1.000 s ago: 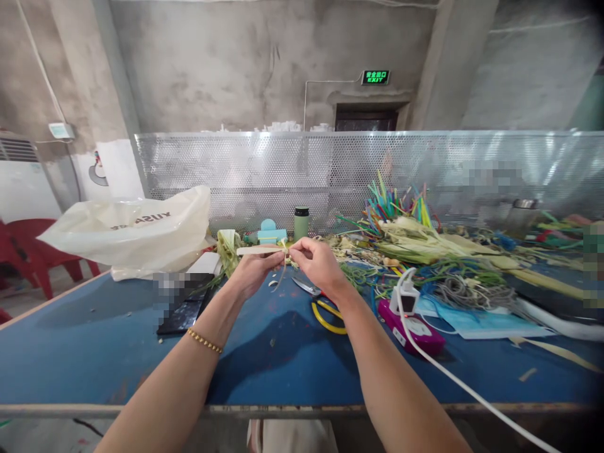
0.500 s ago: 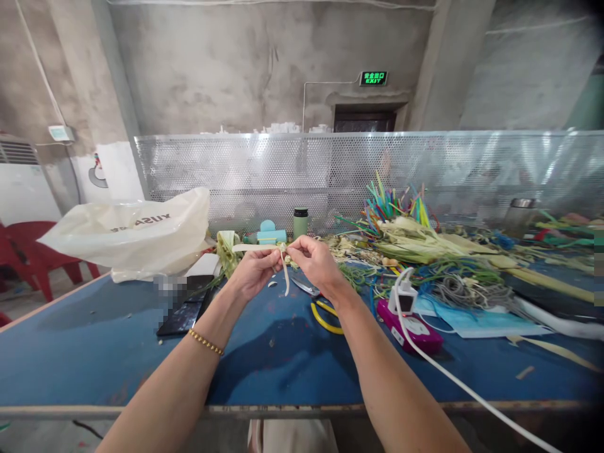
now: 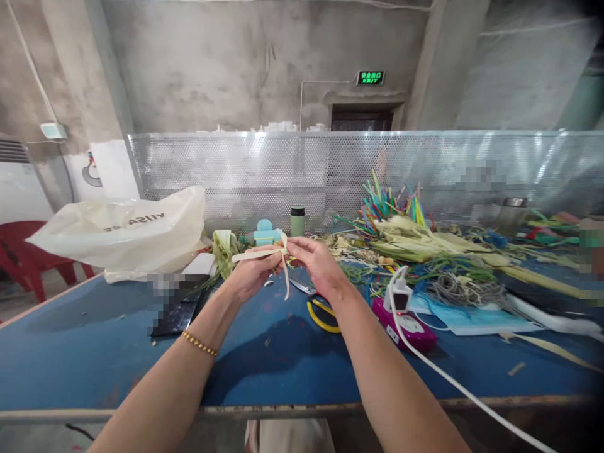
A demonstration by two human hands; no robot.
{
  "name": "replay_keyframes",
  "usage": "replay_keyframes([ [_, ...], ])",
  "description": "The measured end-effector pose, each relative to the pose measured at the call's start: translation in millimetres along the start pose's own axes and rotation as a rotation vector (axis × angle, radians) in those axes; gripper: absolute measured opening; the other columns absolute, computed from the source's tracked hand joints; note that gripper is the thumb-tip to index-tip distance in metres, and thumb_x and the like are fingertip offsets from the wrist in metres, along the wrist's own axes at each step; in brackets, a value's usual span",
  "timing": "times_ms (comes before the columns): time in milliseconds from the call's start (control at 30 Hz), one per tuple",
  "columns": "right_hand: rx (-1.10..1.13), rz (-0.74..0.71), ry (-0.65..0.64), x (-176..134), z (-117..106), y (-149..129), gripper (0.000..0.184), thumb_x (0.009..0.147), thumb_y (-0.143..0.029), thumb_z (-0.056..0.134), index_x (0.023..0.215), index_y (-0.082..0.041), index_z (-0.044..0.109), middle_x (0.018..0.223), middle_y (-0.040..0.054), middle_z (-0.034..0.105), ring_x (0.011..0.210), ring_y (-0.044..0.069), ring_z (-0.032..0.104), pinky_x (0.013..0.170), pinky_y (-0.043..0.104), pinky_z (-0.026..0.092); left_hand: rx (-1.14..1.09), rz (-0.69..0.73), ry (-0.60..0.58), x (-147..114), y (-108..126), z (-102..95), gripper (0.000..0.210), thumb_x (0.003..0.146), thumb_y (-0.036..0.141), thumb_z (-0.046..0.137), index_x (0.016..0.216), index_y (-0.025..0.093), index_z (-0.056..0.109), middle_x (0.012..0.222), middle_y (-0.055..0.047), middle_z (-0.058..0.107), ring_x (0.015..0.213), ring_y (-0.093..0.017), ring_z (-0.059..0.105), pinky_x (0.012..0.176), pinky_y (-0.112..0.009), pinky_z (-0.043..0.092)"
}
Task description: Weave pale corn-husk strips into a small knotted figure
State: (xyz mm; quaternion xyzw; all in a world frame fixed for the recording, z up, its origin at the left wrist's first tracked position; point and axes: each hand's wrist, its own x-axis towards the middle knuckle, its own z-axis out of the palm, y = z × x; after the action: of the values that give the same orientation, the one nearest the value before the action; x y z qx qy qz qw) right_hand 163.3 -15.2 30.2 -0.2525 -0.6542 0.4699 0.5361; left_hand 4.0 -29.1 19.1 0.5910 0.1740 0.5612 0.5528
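Pinched between my two hands above the table is a narrow pale husk strip (image 3: 250, 255), one part reaching left and a tail hanging down. My left hand (image 3: 250, 275), with a beaded bracelet at the wrist, is closed on it with thumb and fingers. Facing it, my right hand (image 3: 317, 264) pinches the strip where the pieces cross; the fingers partly hide this spot. Scissors with yellow handles (image 3: 323, 316) lie below my right hand. Just left of my left hand is a bundle of greenish husk (image 3: 223, 248).
A plastic bag (image 3: 127, 236) and a dark tablet-like device (image 3: 182, 313) lie left. A green bottle (image 3: 297, 221) stands behind the hands. Rightward are piled dried husks (image 3: 415, 238), colored stems, a purple power block (image 3: 406, 327) with a white cable, and a blue mask (image 3: 486, 319).
My fingers have shifted around the crossing of the strip, and a short piece now stands up above it. The left-reaching part tilts lower. The whole view has shifted slightly.
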Motion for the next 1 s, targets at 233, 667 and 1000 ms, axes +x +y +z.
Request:
replay_keyframes([
  [233,0.218,0.082,-0.116,-0.3,-1.2,3.1,0.029,0.073,-0.038,0.078,0.094,-0.018,0.074,0.081,0.0035,0.069,0.067,0.012,0.056,0.061,0.026,0.038,-0.091,-0.052,-0.025,-1.4,-0.4,-0.2,0.022,0.068,0.024,0.082,0.081,0.009,0.072,0.068,-0.002,0.060,0.060,-0.009,0.050,0.059,-0.023,0.039],
  [667,0.064,-0.055,0.006,-1.9,1.8,-0.7,0.022,0.073,-0.038,0.074,0.076,-0.016,0.069,0.071,0.0018,0.065,0.065,0.014,0.057,0.065,0.029,0.045,-0.011,-0.036,-0.042,0.6,2.1,-1.9,0.024,0.067,0.029,0.083,0.079,0.010,0.073,0.070,-0.004,0.062,0.060,-0.009,0.050,0.058,-0.023,0.038],
  [1000,-0.448,-0.258,0.179,6.8,-4.0,3.7,0.030,0.073,-0.044,0.068,0.061,-0.017,0.062,0.065,0.0012,0.062,0.064,0.014,0.055,0.063,0.027,0.043,0.068,-0.006,0.140,3.7,-6.4,4.8,0.029,0.061,0.033,0.085,0.069,0.010,0.070,0.062,-0.001,0.056,0.056,-0.008,0.044,0.052,-0.023,0.033],
])
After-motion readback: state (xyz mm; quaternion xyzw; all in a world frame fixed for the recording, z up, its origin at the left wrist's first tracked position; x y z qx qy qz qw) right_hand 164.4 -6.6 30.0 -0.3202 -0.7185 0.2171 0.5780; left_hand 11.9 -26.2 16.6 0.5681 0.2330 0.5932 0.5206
